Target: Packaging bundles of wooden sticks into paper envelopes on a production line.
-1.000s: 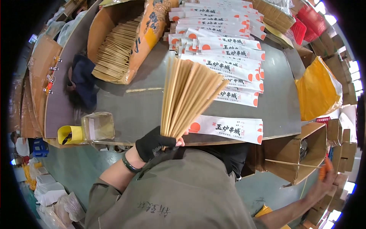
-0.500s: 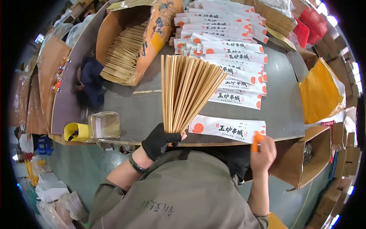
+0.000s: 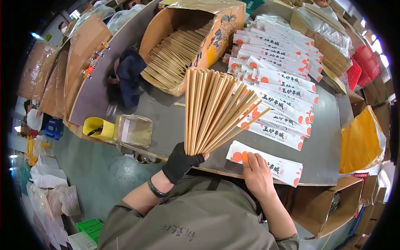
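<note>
At the near edge of the grey surface [image 3: 329, 137], my gloved left hand [image 3: 180, 161] is clamped around the base of one fanned bundle of wooden sticks [image 3: 212, 110], too many to count, while my bare right hand [image 3: 257, 175] lies flat, fingers together, on one white paper sleeve [image 3: 275, 166] with orange dots. Beyond it a long row of such sleeves [image 3: 279, 83] overlaps toward the far edge, beside one open cardboard box [image 3: 183, 46] of sticks; one yellow cup [image 3: 98, 128] sits at the left edge.

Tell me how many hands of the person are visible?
2. The left hand, in a black glove, grips a fan of wooden sticks; the right hand presses a paper sleeve at the table edge.
</note>
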